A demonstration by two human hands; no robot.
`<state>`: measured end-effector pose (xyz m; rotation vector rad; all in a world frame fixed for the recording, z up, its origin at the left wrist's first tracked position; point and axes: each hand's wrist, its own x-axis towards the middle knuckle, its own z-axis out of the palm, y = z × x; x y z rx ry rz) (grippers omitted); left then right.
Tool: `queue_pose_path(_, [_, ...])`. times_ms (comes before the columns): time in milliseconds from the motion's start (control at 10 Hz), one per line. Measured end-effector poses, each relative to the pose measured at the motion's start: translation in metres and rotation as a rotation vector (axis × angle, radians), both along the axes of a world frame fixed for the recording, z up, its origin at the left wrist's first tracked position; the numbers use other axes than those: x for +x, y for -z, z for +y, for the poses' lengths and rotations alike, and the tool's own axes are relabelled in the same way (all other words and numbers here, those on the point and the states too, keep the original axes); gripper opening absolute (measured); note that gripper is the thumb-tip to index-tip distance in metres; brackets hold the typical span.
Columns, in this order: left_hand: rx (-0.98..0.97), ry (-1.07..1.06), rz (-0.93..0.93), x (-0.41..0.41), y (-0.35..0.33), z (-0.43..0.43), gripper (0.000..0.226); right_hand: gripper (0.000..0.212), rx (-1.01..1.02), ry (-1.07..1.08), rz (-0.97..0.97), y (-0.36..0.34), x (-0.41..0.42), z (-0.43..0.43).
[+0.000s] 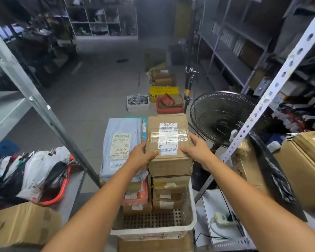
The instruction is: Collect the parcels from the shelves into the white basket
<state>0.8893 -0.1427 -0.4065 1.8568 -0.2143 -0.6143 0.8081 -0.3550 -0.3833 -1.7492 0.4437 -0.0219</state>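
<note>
Here, above the white basket [153,231], the left hand [140,157] and right hand [195,148] clasp the taped cardboard parcel [168,142] by its near corners, on top of the stack. It looks stiff and fairly heavy, its tape slick, so opposite sides seem the safest hold.

Your left hand [143,155] and right hand [195,149] grip a brown taped box [168,140] atop the stacked parcels [168,193] in the white basket [192,220]. Left of the box lies a grey mailer bag [120,146]; right of it stands a black fan [224,117].

Both arms outstretched; left hand [140,155] and right hand [196,148] clasp parcel [168,135] sides; fingers [192,138] curled
</note>
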Motion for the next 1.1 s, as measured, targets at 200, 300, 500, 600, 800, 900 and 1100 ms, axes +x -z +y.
queue_pose_path(200, [0.044, 0.074, 0.005, 0.003, -0.004, -0.007, 0.059, 0.046, -0.066, 0.010, 0.042, -0.006, 0.003, -0.004])
queue_pose_path(300, [0.079, 0.090, -0.021, 0.005, -0.005, -0.007, 0.057, 0.041, -0.116, 0.016, 0.066, -0.009, 0.004, -0.002])
queue_pose_path(500, [0.103, 0.068, -0.013, 0.012, -0.005, -0.007, 0.054, 0.041, -0.147, 0.046, 0.082, -0.013, 0.003, -0.001])
queue_pose_path(600, [0.109, 0.061, -0.016, 0.017, -0.007, -0.008, 0.053, 0.048, -0.158, 0.052, 0.105, -0.012, 0.004, -0.002])
queue_pose_path(800, [0.115, 0.028, -0.009, 0.025, -0.008, -0.009, 0.059, 0.049, -0.189, 0.068, 0.130, -0.008, 0.011, -0.004])
queue_pose_path(900, [0.127, 0.026, 0.011, 0.027, -0.006, -0.010, 0.066, 0.052, -0.195, 0.099, 0.157, -0.009, 0.011, -0.006])
queue_pose_path(1100, [0.165, 0.048, -0.033, 0.028, -0.008, -0.011, 0.058, 0.041, -0.246, 0.096, 0.158, -0.014, 0.010, -0.012])
